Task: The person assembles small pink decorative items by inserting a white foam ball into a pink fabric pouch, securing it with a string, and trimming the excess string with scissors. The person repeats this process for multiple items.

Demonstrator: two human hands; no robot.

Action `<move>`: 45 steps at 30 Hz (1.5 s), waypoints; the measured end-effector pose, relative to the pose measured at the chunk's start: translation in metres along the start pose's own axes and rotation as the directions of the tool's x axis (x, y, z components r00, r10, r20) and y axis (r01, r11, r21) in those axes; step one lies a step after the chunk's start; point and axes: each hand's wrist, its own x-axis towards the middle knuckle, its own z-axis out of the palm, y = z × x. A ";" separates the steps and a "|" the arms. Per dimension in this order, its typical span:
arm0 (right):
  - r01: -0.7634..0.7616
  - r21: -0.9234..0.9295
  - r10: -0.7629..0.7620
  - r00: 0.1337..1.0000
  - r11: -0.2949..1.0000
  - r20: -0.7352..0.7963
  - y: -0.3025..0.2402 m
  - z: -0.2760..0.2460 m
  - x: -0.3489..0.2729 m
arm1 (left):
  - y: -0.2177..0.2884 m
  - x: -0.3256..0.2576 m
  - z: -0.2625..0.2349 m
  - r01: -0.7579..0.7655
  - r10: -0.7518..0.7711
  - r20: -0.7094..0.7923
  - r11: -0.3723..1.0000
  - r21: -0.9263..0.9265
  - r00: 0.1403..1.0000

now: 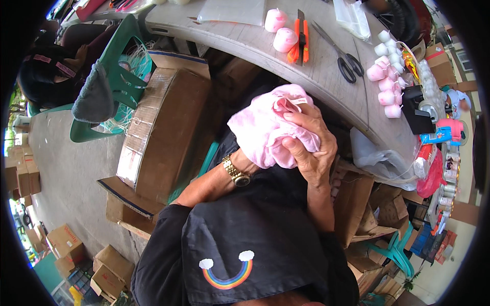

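Both hands are together, clamped on a soft, crumpled pink cloth [268, 127]; the right hand [311, 148] shows, the left hand mostly hidden beneath. A taped brown cardboard box [163, 127] stands left, below the grey plank worktop [326, 76] carrying pink wrapped rolls [386, 84].

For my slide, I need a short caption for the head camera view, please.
Both hands, the right hand and the left hand, hold a pink cloth beside a grey table with scissors.

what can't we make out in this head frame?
- Left hand: mostly hidden under the pink cloth; only wrist and watch show.
- Right hand: its palm side is hidden.
- Clutter at the table end: too small, bent by fisheye rim.
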 end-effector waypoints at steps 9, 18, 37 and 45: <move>0.082 0.055 -0.081 0.997 0.995 -0.022 -0.004 -0.004 -0.003 | 0.013 -0.003 -0.009 -0.105 0.039 0.121 0.791 0.602 0.992; -0.264 0.227 0.315 0.921 0.938 -0.231 0.015 -0.003 -0.011 | 0.023 -0.003 0.003 -0.041 -0.142 0.150 0.576 0.816 0.978; 0.399 -0.546 -0.309 0.917 0.737 0.253 -0.015 0.010 -0.046 | 0.058 -0.008 0.020 -0.052 0.015 0.189 0.980 0.192 0.982; 0.109 -0.631 -0.063 0.994 0.768 0.095 -0.024 -0.023 -0.025 | 0.057 -0.008 0.005 0.021 -0.039 0.002 0.595 0.803 0.999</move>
